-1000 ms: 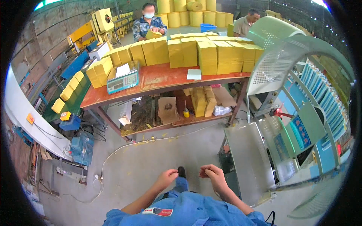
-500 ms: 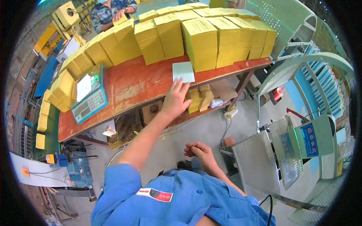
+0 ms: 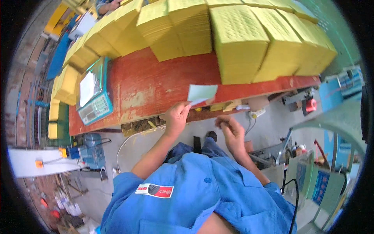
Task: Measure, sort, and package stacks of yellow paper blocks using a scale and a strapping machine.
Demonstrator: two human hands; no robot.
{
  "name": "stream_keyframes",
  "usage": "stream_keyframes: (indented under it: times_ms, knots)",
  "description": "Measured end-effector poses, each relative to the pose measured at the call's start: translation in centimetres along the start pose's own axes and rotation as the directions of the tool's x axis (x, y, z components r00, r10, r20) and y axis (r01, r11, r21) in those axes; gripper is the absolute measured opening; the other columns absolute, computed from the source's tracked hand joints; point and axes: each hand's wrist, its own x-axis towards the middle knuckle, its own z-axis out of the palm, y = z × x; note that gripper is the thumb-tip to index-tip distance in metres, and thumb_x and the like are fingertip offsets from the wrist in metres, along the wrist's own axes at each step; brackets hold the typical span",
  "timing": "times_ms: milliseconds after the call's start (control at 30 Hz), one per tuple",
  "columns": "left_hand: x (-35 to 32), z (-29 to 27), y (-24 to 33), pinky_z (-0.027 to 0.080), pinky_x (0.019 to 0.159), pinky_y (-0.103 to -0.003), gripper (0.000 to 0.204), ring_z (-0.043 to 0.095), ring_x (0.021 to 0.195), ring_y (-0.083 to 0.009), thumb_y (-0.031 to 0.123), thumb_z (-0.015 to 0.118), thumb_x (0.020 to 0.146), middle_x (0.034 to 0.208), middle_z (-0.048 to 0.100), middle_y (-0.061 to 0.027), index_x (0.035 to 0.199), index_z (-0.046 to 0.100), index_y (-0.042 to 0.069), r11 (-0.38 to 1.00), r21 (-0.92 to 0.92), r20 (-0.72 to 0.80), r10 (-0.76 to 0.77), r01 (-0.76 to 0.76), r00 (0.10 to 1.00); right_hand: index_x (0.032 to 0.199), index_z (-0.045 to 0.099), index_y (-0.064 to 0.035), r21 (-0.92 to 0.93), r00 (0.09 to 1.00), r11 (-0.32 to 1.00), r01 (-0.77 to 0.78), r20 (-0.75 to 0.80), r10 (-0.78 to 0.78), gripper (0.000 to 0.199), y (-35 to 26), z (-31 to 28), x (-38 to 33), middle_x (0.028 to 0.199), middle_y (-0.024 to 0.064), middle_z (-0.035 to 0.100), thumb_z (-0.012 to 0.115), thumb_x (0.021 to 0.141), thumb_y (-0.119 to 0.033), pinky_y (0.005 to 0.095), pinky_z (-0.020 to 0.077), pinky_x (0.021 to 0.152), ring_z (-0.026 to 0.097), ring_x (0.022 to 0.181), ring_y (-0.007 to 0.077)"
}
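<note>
A small light-blue sheet of paper is pinched at its lower left corner by my left hand, at the near edge of the red table. The sheet bends slightly as it tilts up. My right hand hovers apart from the sheet, to its lower right. Its fingers are loosely curled and partly blurred, with nothing visible in them. Tall stacks of yellow paper stand on the table beyond the sheet.
A teal weighing scale with a white sheet on it sits at the table's left. More yellow stacks line that side. Machinery with a clear guard stands at the right. Another person's hand shows at the far left.
My left hand has drawn the light-blue sheet off the tabletop, towards me. My right hand has risen nearer to it. The view has shifted closer to the table.
</note>
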Motion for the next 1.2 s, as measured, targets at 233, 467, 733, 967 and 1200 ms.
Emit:
stream_keyframes:
  times_ms: [233,467,733,967,1200]
  knots:
    - [1.2,-6.1,1.7,0.048,0.064,-0.035,0.021,0.057,0.067,-0.0175,0.015,0.066,0.089,0.068,0.06,-0.0096,0.074,0.063,0.001,0.94,-0.2,-0.059,-0.294,0.277,0.954,0.117,0.061,-0.001,-0.436,0.862,0.744,0.506,0.229,-0.452,0.045,-7.3,4.6,8.7,0.113,0.0189,0.063,0.073,0.074,-0.001,0.0424,0.0484,0.09,0.059,0.106,0.0363]
    - [-0.2,-13.4,-0.3,0.047,0.072,-0.038,0.024,0.057,0.073,-0.0233,0.019,0.064,0.091,0.071,0.058,-0.0124,0.077,0.059,0.001,0.93,-0.238,-0.021,-0.293,0.28,0.956,0.08,0.064,-0.0022,-0.32,0.848,0.817,0.48,0.407,-0.34,0.012,-5.9,12.4,9.8,0.073,0.011,0.063,0.071,0.073,0.004,0.0324,0.049,0.061,0.061,0.065,0.0228]
    - [-0.6,-25.6,-10.3,0.051,0.074,-0.029,0.01,0.065,0.084,-0.0146,0.009,0.066,0.088,0.088,0.069,-0.009,0.093,0.067,0.0,0.892,-0.35,-0.254,-0.384,0.286,0.887,0.075,0.059,-0.0036,-0.269,0.854,0.893,0.361,0.48,-0.2,0.015,-4.8,25.8,13.2,0.065,0.0023,0.055,0.074,0.078,-0.003,0.0265,0.0414,0.054,0.049,0.062,0.008]
    - [4.2,-36.2,-23.5,0.05,0.088,-0.038,0.019,0.063,0.1,-0.0285,0.014,0.069,0.084,0.107,0.066,-0.0148,0.099,0.068,0.002,0.916,-0.011,-0.42,-0.368,0.401,0.83,0.081,0.062,-0.0022,-0.139,0.896,0.981,0.135,0.439,-0.061,0.014,-2.4,34.4,12.6,0.068,-0.0022,0.052,0.068,0.09,-0.01,0.0249,0.0391,0.057,0.044,0.065,0.0056]
    - [9.6,-34.9,-30.1,0.036,0.105,-0.051,0.075,0.042,0.13,-0.0397,0.044,0.074,0.075,0.142,0.042,-0.0232,0.132,0.049,0.002,0.678,0.521,-0.352,-0.383,0.519,0.854,0.076,0.054,-0.0042,-0.131,0.916,0.988,0.076,0.402,-0.018,0.023,-1.1,38.6,10.8,0.07,-0.0035,0.049,0.063,0.095,-0.015,0.0248,0.0356,0.057,0.04,0.067,0.0063]
